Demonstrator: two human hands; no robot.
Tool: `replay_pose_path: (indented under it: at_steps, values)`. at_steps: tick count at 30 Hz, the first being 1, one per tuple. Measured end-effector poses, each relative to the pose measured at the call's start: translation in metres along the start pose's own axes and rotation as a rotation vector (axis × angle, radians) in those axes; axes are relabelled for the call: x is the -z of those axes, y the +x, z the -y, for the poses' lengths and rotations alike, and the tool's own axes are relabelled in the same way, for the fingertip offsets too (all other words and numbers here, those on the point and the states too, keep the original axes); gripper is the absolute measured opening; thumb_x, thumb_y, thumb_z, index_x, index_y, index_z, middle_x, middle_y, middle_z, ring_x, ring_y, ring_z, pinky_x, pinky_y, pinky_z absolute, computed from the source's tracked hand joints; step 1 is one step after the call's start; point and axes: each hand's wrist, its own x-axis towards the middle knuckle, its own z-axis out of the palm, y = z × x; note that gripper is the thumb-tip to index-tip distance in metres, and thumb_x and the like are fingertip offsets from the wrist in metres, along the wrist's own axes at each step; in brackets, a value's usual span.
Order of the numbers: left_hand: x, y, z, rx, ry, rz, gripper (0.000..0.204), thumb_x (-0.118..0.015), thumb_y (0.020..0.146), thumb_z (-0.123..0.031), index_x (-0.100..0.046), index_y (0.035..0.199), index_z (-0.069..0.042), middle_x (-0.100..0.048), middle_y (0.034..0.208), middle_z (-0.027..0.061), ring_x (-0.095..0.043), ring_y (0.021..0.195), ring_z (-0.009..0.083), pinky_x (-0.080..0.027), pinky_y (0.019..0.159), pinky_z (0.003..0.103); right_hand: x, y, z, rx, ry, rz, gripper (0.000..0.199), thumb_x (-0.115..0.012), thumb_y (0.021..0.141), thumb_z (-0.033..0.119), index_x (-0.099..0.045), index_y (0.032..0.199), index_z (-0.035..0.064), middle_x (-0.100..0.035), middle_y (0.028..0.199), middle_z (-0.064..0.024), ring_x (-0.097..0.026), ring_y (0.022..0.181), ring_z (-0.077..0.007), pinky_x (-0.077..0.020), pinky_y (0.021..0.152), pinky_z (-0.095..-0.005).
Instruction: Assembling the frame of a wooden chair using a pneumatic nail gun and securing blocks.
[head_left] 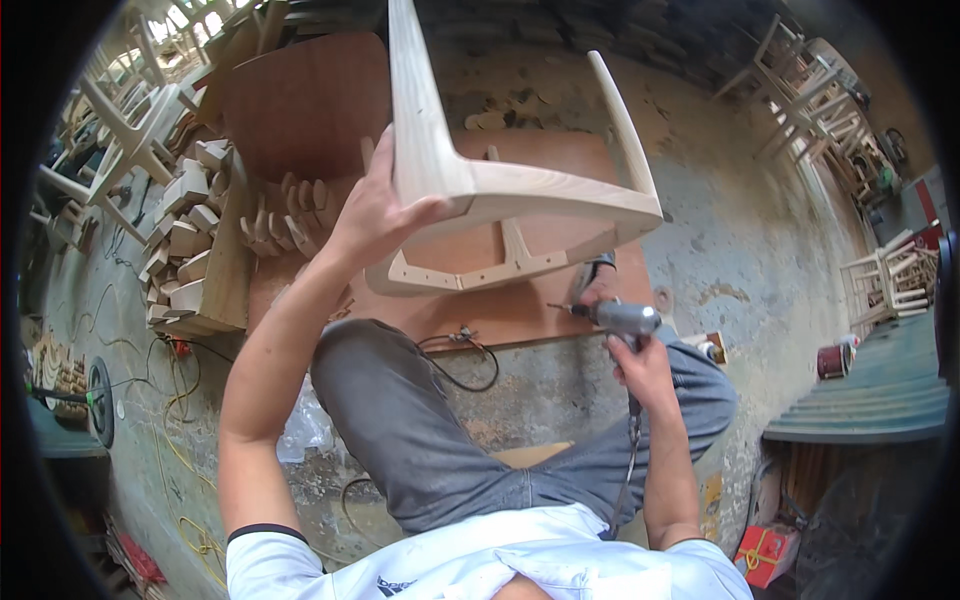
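Note:
A pale wooden chair frame (560, 190) with tapered legs stands tilted in front of me, its holed inner rails facing my way. My left hand (385, 200) grips it at the left corner, where a thick leg meets the rail. In my right hand (642, 368) is a grey power drill (625, 318), its bit pointing left, a little below the frame's lower right part and apart from it. A dark cord hangs from the drill's handle. Beneath the frame lies a brown board (625, 270), with my foot (600, 285) at its right side.
On the left, a wooden crate (228, 270) is heaped with wood blocks; curved wood pieces (290, 215) lie beside it. More chair frames (125, 140) stand at far left and far right. Yellow cords (180, 400) trail on the floor. A green corrugated surface (860, 385) lies at right.

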Motion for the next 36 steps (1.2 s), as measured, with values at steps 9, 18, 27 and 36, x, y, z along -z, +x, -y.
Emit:
replay_pose_path:
  at_steps: [9, 18, 27, 36]
  values:
    - [-0.064, 0.024, -0.038, -0.114, 0.155, -0.083, 0.116, -0.071, 0.077, -0.068, -0.024, 0.151, 0.007, -0.069, 0.082, 0.0252, -0.071, 0.076, 0.0363, -0.055, 0.072, 0.042, 0.004, 0.027, 0.034, 0.333, -0.260, -0.109, 0.045, -0.073, 0.088, 0.036, -0.067, 0.112, -0.0018, -0.074, 0.096, -0.0197, -0.070, 0.097, -0.0328, -0.0522, 0.085, -0.0390]
    - [-0.060, 0.022, -0.013, -0.244, -0.251, 0.109, 0.086, -0.062, 0.092, -0.043, -0.023, 0.154, 0.003, -0.066, 0.077, 0.0151, -0.067, 0.075, 0.0271, -0.049, 0.074, 0.032, -0.001, 0.043, 0.041, 0.245, -0.397, -0.012, 0.046, -0.072, 0.089, 0.040, -0.069, 0.112, -0.0008, -0.074, 0.099, -0.0190, -0.070, 0.100, -0.0339, -0.0525, 0.086, -0.0408]
    - [-0.048, 0.053, -0.053, -0.588, 0.318, -0.185, 0.052, -0.059, 0.089, -0.049, -0.065, 0.132, -0.020, -0.056, 0.123, 0.0180, -0.052, 0.116, 0.0324, -0.039, 0.104, 0.041, -0.005, 0.064, -0.005, 0.345, -0.338, 0.006, 0.039, -0.071, 0.090, 0.034, -0.069, 0.109, 0.0004, -0.072, 0.095, -0.0225, -0.069, 0.095, -0.0395, -0.0528, 0.081, -0.0426]
    - [-0.073, 0.096, -0.032, 0.114, -0.096, -0.036, 0.102, -0.057, 0.084, -0.061, -0.018, 0.156, -0.002, -0.033, 0.157, 0.0202, -0.029, 0.146, 0.0359, -0.027, 0.118, 0.036, -0.003, 0.046, -0.013, 0.166, -0.408, -0.012, 0.038, -0.071, 0.087, 0.028, -0.066, 0.103, -0.0054, -0.070, 0.090, -0.0245, -0.068, 0.091, -0.0411, -0.0526, 0.079, -0.0435]
